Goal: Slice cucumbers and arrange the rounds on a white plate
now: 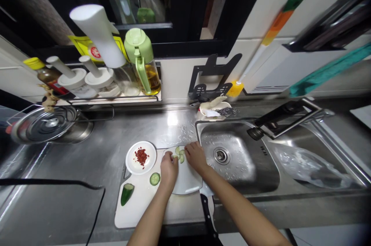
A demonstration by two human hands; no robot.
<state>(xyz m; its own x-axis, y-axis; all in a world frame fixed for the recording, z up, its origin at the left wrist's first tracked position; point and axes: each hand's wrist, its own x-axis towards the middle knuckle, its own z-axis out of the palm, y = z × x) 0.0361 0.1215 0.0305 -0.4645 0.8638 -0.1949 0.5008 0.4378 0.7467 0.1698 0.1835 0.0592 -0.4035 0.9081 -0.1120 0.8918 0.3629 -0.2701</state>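
My left hand (169, 170) is closed at the left side of a white plate (185, 180), its fingertips pinching a thin cucumber slice. From the right, my right hand (196, 156) reaches over the same plate, with curled fingers at the edge of another slice. Between the hands, several pale half-round cucumber slices (181, 158) lie fanned out near the plate's far side. The plate rests on a white cutting board (135, 215). To the left on the board are a round cucumber slice (155, 178) and a cut cucumber end (126, 194).
A small white plate (130, 163) with red bits stands at the board's far left corner. A black-handled knife (207, 213) lies right of the plate, beside the steel sink (243, 184). Behind are an oil jug (145, 72) and a lidded pot (46, 126). A black cable (58, 182) crosses the left.
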